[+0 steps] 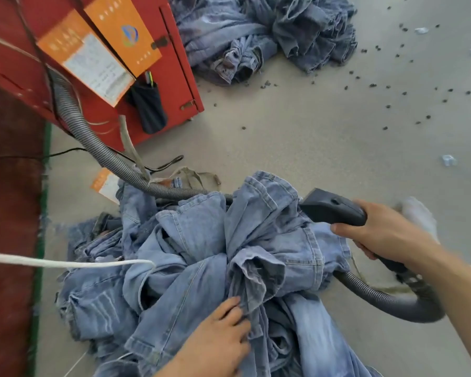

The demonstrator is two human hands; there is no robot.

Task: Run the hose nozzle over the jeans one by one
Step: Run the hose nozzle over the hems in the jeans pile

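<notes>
I noted the jeans point(201, 268) as faded blue denim cloth, rumpled, with frayed hems. The hose nozzle point(335, 206) looked like matt dark plastic; its hose point(98, 148) was ribbed grey plastic. The cabinet point(180, 77) showed red painted metal. The cards point(123, 31) were orange paper. The floor point(310, 131) appeared smooth, dull grey.

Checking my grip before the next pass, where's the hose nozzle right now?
In the head view, right of centre: the hose nozzle is gripped by the right hand, its tip against the near jeans pile.

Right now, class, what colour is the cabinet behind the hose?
Red, seen in the head view: the cabinet.
</notes>
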